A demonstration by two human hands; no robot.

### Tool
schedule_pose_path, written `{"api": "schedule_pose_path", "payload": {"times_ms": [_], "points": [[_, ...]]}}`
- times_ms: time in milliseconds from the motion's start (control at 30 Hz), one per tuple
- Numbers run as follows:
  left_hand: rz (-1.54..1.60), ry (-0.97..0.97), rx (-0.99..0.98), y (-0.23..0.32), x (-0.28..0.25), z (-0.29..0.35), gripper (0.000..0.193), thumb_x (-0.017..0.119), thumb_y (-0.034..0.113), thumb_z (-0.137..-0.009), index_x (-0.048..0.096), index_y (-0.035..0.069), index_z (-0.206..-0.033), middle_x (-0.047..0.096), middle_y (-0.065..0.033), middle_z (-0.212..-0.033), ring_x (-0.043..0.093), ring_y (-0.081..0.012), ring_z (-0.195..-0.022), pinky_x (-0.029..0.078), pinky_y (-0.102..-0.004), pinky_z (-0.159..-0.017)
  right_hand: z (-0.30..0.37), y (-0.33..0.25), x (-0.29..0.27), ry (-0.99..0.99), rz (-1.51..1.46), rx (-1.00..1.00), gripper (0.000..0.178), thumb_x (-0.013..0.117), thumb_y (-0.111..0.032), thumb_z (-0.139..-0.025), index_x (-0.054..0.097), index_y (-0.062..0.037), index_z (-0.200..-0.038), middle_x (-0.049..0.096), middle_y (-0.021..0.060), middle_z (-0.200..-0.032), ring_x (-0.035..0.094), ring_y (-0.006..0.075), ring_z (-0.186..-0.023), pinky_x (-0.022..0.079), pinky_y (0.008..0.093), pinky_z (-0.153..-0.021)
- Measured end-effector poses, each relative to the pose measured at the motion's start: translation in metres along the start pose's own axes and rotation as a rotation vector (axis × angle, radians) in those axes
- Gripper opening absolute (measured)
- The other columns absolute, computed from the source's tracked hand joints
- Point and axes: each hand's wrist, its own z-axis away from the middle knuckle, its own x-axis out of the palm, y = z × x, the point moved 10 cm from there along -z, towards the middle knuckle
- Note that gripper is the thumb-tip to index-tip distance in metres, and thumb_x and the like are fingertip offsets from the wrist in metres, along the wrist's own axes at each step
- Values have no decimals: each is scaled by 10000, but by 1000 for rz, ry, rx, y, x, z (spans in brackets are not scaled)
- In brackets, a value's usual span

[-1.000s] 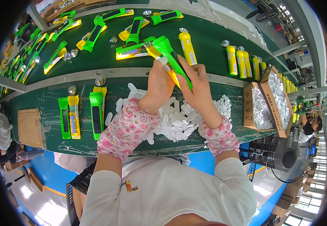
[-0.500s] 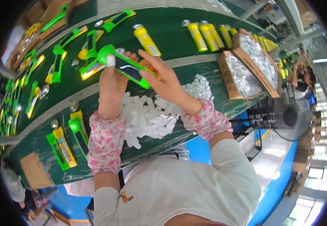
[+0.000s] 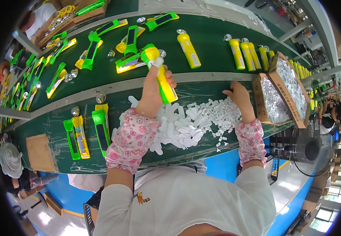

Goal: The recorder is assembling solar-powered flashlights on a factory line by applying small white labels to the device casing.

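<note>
left hand (image 3: 151, 91): holds torch (image 3: 165, 87) | right hand (image 3: 240, 98): fingers apart, looks empty | yellow torches (image 3: 188, 51): look done | open torches (image 3: 82, 137): look left

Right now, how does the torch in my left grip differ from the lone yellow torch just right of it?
The held torch shows green along its side; the lone yellow torch shows none. Your left grip clasps the held torch, while the lone yellow torch lies on the green surface. Both have yellow bodies and slant down rightward in view.
</note>
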Motion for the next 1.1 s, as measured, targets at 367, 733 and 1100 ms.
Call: {"api": "schedule_pose_path", "payload": {"times_ms": [367,733,1100], "points": [[-74,-59,86,7,23,7,503,618,370,-917,450,3,-1217,519,-107,-1013,552,-220,-958,522,-383,-843,-19,-79,-38,-298,-875,-196,60,696,-15,-819,666,2,-869,638,37,-868,584,67,-770,457,208,-662],[-857,-300,488,13,75,42,426,448,204,-1005,286,-25,-1326,491,-147,-1211,537,-176,-1070,456,-308,-898,-28,-197,-119,-23,-1314,-427,153,628,81,-847,613,10,-981,564,57,-966,585,116,-871,547,240,-718],[-1070,-304,516,8,69,39,475,420,87,-965,184,-29,-1361,470,-132,-1127,540,-172,-968,462,-309,-834,-41,-189,-75,63,-1373,-320,457,717,-2,-790,400,-68,-1112,500,45,-977,516,112,-891,458,220,-656]]}}
